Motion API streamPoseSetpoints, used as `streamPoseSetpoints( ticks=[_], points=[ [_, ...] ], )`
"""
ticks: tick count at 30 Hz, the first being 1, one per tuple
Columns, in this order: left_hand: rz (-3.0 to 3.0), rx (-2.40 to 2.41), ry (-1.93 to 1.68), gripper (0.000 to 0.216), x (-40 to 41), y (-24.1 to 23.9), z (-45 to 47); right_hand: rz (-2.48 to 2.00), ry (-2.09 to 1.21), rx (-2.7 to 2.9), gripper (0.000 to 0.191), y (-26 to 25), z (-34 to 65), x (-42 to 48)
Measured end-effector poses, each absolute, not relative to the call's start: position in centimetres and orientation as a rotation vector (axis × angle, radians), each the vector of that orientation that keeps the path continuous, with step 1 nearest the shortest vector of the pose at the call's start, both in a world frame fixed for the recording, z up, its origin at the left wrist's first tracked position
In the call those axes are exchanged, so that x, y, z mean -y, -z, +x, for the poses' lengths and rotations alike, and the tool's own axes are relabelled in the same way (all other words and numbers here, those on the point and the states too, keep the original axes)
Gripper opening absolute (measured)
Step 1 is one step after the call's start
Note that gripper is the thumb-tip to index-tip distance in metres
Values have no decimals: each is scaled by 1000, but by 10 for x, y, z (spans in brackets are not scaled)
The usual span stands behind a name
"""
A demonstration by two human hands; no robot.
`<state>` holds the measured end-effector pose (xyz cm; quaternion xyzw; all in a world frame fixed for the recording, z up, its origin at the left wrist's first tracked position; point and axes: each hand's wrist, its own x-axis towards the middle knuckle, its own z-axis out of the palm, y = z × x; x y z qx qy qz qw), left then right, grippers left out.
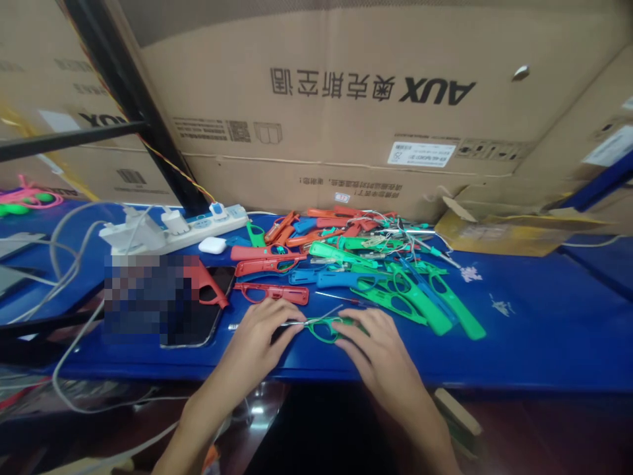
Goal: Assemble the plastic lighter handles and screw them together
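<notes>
My left hand (260, 333) is closed, thumb and fingertips pinching a metal tube (233, 326) whose end sticks out to the left. That tube meets the front of a green lighter shell (324, 340) with a trigger loop, lying level near the table's front edge. My right hand (378, 340) grips the shell's handle end, fingers curled over it and covering most of it. A thin grey rod or wire (331, 313) slants up from the shell between both hands. Just beyond lies a red lighter shell half (284, 294).
A heap of green, blue and red lighter shells (425, 300) with loose wires covers the table's middle. At left are a phone (217, 316), a red shell (208, 284), a white earbud case (212, 245) and a power strip (202, 225). Large cartons (336, 145) stand behind.
</notes>
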<state>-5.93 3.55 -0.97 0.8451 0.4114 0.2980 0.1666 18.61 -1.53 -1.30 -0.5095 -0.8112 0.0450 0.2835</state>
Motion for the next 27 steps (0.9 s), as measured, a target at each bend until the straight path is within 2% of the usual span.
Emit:
streamPoseSetpoints(
  ticks=[6,12,16,19,22,27],
  points=[
    [2412,-1148,-871,12,-35,9,-59,-1354,129,2142,21,19,183,19],
    [2475,-1145,-875,14,-31,7,-58,-1371,206,2135,26,25,182,23],
    [2552,-1098,-859,21,-27,0,-48,-1362,168,2135,28,27,183,23],
    [2578,-1067,-830,18,-28,-1,-36,-1382,120,2127,30,27,183,22],
    [2564,-1032,-876,11,-33,1,-25,-1398,40,2077,25,26,184,22],
    [2445,-1022,-917,13,-42,3,-19,-1454,-133,1971,19,25,186,19]
  ],
)
